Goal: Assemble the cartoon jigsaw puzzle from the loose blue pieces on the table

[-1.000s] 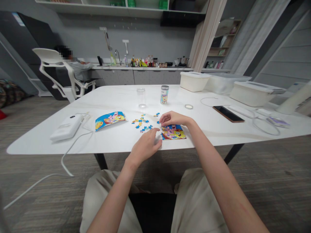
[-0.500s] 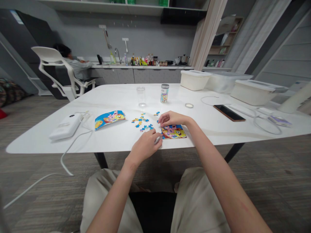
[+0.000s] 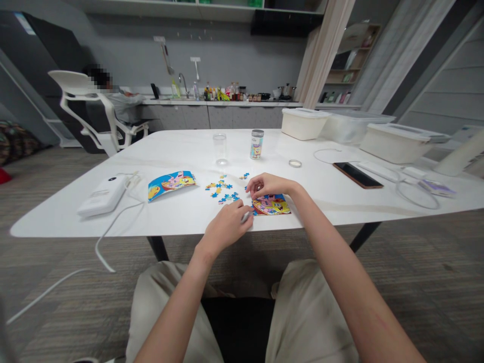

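A partly joined jigsaw puzzle (image 3: 278,205) with a yellow cartoon figure lies near the table's front edge. At its left side, my left hand (image 3: 227,223) is closed with a small greyish-white piece (image 3: 245,217) at its fingers; this looks like the back of a puzzle piece. My right hand (image 3: 269,184) bends over the puzzle's upper left, its fingertips pinched together; whatever they hold is hidden. Loose puzzle pieces (image 3: 226,185) are scattered left of my hands. Farther left a curled picture sheet (image 3: 172,185) shows the same cartoon scene.
Behind the pieces stand a clear jar (image 3: 220,149) and a printed can (image 3: 256,144), with a ring-shaped lid (image 3: 295,163) nearby. A phone (image 3: 357,175), cables and storage boxes (image 3: 304,124) are at right. At left lies a white power bank (image 3: 103,195). A person sits beyond the table.
Both hands stay at the puzzle's left side with almost the same grip. The view has shifted very slightly; nothing else has visibly moved.
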`<move>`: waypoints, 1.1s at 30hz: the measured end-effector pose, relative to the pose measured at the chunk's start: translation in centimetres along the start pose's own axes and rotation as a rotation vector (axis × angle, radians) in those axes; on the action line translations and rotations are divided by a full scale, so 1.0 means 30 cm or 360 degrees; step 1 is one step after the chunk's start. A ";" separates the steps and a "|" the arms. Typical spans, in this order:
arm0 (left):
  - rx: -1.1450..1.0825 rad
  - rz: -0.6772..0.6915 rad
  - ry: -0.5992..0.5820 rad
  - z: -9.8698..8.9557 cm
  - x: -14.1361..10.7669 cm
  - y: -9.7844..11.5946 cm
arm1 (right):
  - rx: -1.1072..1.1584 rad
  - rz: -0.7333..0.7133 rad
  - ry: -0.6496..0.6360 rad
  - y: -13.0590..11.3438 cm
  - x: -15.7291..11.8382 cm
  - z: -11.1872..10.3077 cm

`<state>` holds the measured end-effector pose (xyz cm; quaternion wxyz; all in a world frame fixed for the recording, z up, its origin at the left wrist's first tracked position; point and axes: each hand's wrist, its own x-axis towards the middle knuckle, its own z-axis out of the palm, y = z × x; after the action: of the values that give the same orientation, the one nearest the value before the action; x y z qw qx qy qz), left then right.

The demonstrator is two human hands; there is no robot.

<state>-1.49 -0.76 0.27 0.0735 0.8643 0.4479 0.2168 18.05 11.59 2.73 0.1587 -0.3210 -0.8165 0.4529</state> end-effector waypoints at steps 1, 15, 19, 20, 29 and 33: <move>-0.0003 0.0003 -0.0001 0.000 0.000 0.000 | -0.0003 -0.0005 0.0001 -0.001 -0.001 0.000; 0.0026 0.0008 -0.0001 -0.007 0.000 0.009 | -0.0066 0.0026 0.0070 -0.006 -0.011 -0.008; 0.0022 0.0008 0.0002 -0.006 0.000 0.008 | -0.0095 0.0001 0.0041 -0.005 -0.005 -0.002; 0.0019 0.0003 0.0001 -0.006 0.000 0.008 | -0.0094 -0.0009 0.0042 -0.004 -0.003 -0.001; 0.0008 -0.0011 -0.0010 -0.011 0.003 0.013 | -0.0104 -0.0021 -0.0006 0.000 -0.001 -0.003; 0.0011 0.0002 -0.0012 -0.009 0.003 0.011 | -0.0087 -0.0045 -0.0021 -0.003 0.000 0.001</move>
<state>-1.33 -0.90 0.66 0.0720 0.8656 0.4478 0.2121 18.01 11.54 2.79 0.1509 -0.3107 -0.8340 0.4303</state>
